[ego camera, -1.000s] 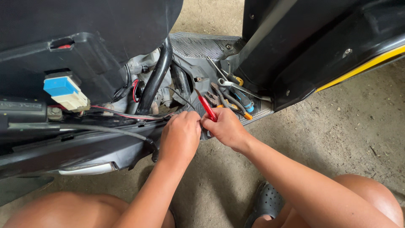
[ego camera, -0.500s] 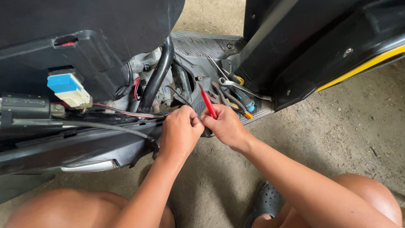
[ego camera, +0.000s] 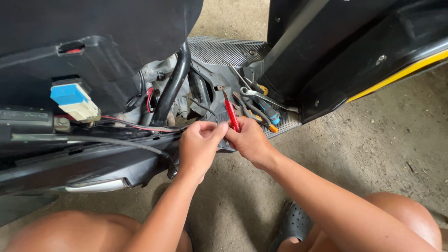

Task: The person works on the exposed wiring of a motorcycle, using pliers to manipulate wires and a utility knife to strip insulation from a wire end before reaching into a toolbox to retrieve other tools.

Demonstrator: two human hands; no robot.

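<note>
Single head view: we look steeply down, close in, over our forearms at the scooter footboard [ego camera: 224, 51] and concrete floor [ego camera: 396, 140].

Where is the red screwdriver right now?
In the head view, the red screwdriver stands near the middle, gripped by the right hand, beside the left hand, before the tools on the footboard.

Glossy red plastic-looking tool handle [ego camera: 232, 114], shiny metal wrench [ego camera: 254, 93], ribbed matt footboard [ego camera: 224, 51], rough concrete floor [ego camera: 387, 140]
</note>
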